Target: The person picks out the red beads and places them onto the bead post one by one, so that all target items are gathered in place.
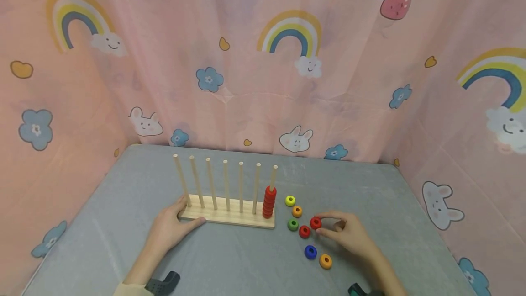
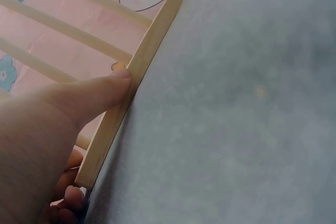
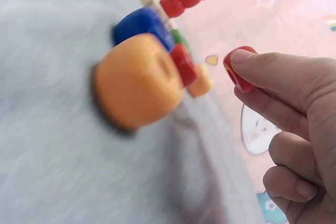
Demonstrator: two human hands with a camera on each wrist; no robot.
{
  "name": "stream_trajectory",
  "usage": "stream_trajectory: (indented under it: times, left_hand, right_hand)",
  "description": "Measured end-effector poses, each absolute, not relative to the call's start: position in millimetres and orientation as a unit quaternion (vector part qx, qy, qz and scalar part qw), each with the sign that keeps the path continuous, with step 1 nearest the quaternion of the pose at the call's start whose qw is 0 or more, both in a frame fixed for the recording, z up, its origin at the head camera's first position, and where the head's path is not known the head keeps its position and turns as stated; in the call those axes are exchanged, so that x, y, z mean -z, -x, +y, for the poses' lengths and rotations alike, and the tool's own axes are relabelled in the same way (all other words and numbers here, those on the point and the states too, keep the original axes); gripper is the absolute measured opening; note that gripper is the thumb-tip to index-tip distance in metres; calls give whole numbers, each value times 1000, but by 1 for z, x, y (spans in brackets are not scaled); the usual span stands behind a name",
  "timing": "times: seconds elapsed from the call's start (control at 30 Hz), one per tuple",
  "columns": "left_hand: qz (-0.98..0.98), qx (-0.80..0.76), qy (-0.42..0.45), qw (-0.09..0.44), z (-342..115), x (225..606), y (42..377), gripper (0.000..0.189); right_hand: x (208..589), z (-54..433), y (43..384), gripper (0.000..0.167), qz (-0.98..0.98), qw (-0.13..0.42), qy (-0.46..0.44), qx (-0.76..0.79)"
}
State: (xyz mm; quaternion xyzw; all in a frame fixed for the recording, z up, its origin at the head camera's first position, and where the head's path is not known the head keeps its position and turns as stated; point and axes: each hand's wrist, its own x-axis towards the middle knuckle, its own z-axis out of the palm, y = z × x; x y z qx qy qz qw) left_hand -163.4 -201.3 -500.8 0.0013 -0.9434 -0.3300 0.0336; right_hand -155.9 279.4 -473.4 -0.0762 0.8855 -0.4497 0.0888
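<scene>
A wooden peg rack (image 1: 230, 216) stands on the table, its upright pegs in a row; the rightmost peg carries a stack of red beads (image 1: 269, 203). My left hand (image 1: 170, 225) grips the rack's left end, the thumb along the front edge of the base, as the left wrist view also shows. To the right of the rack, my right hand (image 1: 347, 233) pinches a red bead (image 3: 240, 70) between thumb and forefinger, raised off the table in the right wrist view. Its other fingers are curled. Another red bead (image 1: 304, 231) lies just left of that hand.
Loose beads lie right of the rack: a yellow bead (image 1: 290, 200), a green bead (image 1: 293, 224), a blue bead (image 1: 310, 252), an orange bead (image 1: 297, 211) and a nearer orange bead (image 1: 325, 261). A pink patterned curtain (image 1: 246, 104) hangs behind the grey table (image 1: 144, 186).
</scene>
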Motion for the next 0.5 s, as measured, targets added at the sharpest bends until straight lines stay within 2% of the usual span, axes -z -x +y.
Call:
stream_trajectory:
  times: [0.3, 0.5]
  left_hand:
    - [-943, 331, 0, 32, -202, 502, 163, 101]
    - [-943, 332, -2, 32, -202, 501, 163, 100]
  right_hand:
    - [451, 265, 163, 38, 893, 39, 32, 447]
    - [438, 257, 169, 34, 891, -30, 61, 448]
